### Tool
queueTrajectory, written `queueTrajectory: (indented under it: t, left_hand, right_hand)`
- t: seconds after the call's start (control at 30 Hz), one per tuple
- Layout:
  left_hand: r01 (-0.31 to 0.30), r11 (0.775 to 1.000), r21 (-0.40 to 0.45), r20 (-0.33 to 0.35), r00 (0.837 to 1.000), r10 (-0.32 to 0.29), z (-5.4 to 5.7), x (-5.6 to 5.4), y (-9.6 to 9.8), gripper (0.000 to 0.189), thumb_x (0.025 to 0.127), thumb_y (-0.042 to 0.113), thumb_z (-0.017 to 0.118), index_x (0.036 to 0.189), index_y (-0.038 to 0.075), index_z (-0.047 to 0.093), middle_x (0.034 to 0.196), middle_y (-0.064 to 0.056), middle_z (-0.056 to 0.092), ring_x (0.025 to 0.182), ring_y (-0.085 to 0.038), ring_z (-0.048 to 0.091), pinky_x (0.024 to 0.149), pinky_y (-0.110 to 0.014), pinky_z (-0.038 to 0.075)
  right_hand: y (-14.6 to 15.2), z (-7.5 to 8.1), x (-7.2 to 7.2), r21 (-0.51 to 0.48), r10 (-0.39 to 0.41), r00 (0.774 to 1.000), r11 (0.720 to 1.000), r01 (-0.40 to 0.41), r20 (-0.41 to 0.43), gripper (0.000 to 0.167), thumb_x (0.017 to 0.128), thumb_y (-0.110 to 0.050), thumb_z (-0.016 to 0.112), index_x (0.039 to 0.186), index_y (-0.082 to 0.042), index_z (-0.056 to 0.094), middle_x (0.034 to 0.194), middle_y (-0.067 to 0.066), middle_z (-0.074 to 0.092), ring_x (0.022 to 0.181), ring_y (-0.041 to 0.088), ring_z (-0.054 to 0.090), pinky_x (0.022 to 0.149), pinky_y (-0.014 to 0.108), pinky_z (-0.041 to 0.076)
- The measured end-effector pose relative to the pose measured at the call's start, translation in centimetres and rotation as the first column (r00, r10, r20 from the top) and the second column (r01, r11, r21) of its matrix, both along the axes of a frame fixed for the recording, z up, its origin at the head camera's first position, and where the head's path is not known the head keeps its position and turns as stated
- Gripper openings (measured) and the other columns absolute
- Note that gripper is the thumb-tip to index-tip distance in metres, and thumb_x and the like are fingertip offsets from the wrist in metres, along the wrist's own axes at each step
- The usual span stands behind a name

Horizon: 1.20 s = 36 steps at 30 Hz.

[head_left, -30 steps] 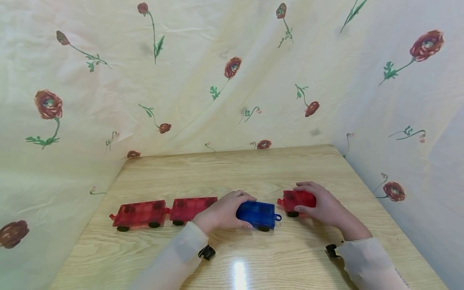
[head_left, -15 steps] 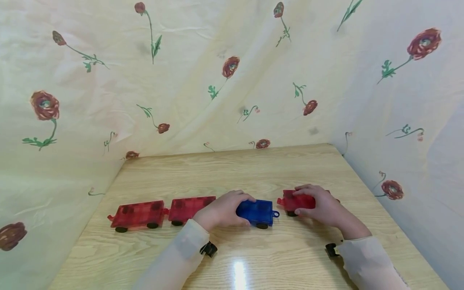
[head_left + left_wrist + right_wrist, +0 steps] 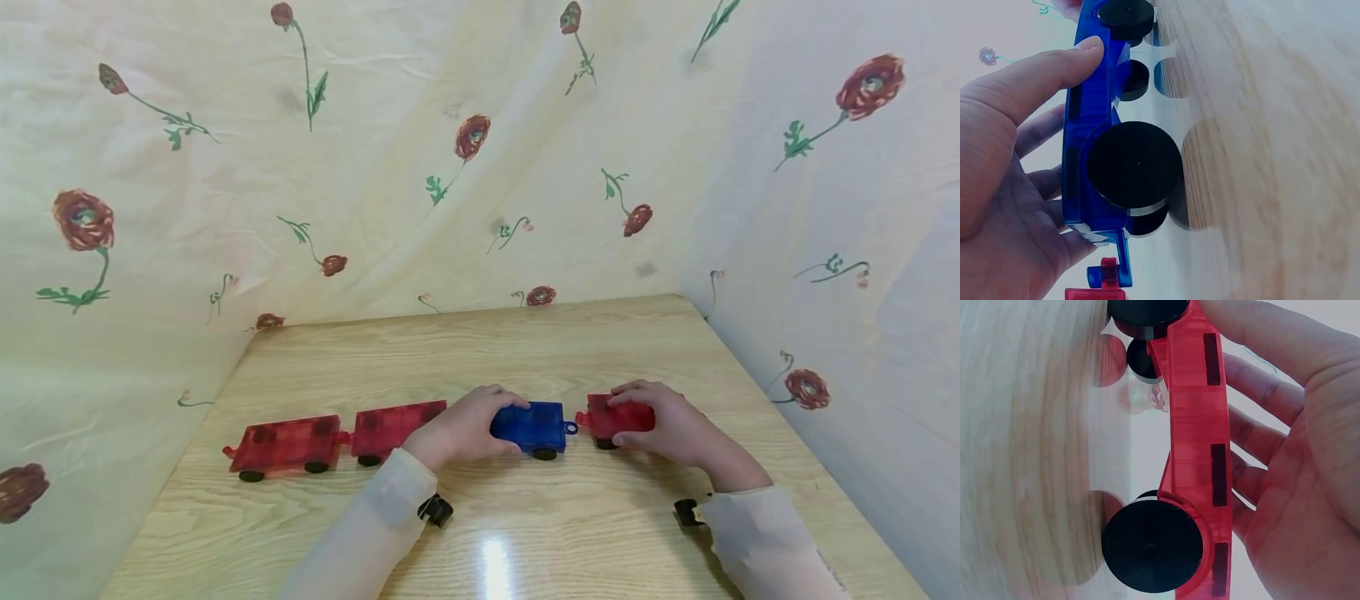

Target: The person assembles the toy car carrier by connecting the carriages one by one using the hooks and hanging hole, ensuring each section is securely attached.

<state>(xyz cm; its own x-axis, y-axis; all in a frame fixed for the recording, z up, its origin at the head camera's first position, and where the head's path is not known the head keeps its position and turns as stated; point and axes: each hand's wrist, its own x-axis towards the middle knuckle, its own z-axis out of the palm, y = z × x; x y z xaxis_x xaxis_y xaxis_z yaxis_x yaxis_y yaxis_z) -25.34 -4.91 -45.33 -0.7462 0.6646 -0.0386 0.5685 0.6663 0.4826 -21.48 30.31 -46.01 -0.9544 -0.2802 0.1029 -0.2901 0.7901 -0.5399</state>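
Note:
In the head view my left hand (image 3: 468, 425) grips a translucent blue toy train wagon (image 3: 536, 427) across its top, thumb on the near side. The left wrist view shows its rear coupling linked with a red coupling (image 3: 1109, 275). A blue ring (image 3: 571, 427) projects from its right end, close to the hook (image 3: 582, 419) of a red wagon; whether they touch I cannot tell. My right hand (image 3: 671, 425) holds that red wagon (image 3: 603, 412) by its long sides. Its black wheels (image 3: 1152, 546) stand at the table surface.
Two more red wagons, the leftmost wagon (image 3: 288, 443) and the middle wagon (image 3: 393, 427), stand coupled in line to the left. The wooden table (image 3: 465, 354) is bounded by flowered cloth (image 3: 390, 167) at the back and sides. Black wrist cameras sit under both sleeves.
The blue wagon has swung slightly away from me with my left hand, its ring nearer the right red wagon's hook. The middle wagon's right end shifted with it. My right hand stays nearly still.

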Motion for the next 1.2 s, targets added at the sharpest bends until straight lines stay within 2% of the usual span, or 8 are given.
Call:
queueTrajectory:
  t: [0.33,0.63,1.2]
  left_hand:
    - [-0.002,1.0,0.021,-0.024,1.0,0.003,-0.4,-0.6,0.5,0.064,0.092,0.048,0.08,0.15,0.036,0.056,0.147,0.003,0.053,0.136,-0.021,0.049,0.108,-0.044,0.05]
    - [-0.011,0.998,0.06,0.018,1.0,0.01,-0.2,-0.7,0.5,0.064,0.092,0.046,0.081,0.149,0.037,0.056,0.145,0.004,0.052,0.134,-0.019,0.049,0.108,-0.044,0.05]
    - [-0.037,0.996,0.085,0.012,0.999,0.036,-0.7,-1.1,1.2,0.063,0.093,0.047,0.08,0.15,0.037,0.055,0.147,0.006,0.053,0.136,-0.02,0.048,0.11,-0.047,0.048]
  right_hand:
    - [-0.2,0.4,0.0,-0.01,0.01,1.0,1.0,-0.01,0.009,0.051,0.084,-0.031,0.091,0.13,-0.017,0.073,0.141,0.013,0.059,0.127,0.044,0.052,0.089,0.057,0.059]
    - [0.0,0.4,-0.1,-0.021,0.02,1.0,1.0,-0.02,0.008,0.051,0.084,-0.029,0.091,0.129,-0.016,0.072,0.14,0.012,0.06,0.126,0.044,0.053,0.089,0.055,0.059]
    - [-0.1,0.0,-0.2,-0.004,0.011,1.0,1.0,-0.011,0.013,0.052,0.084,-0.03,0.091,0.131,-0.018,0.072,0.142,0.011,0.058,0.128,0.045,0.05,0.089,0.056,0.059]
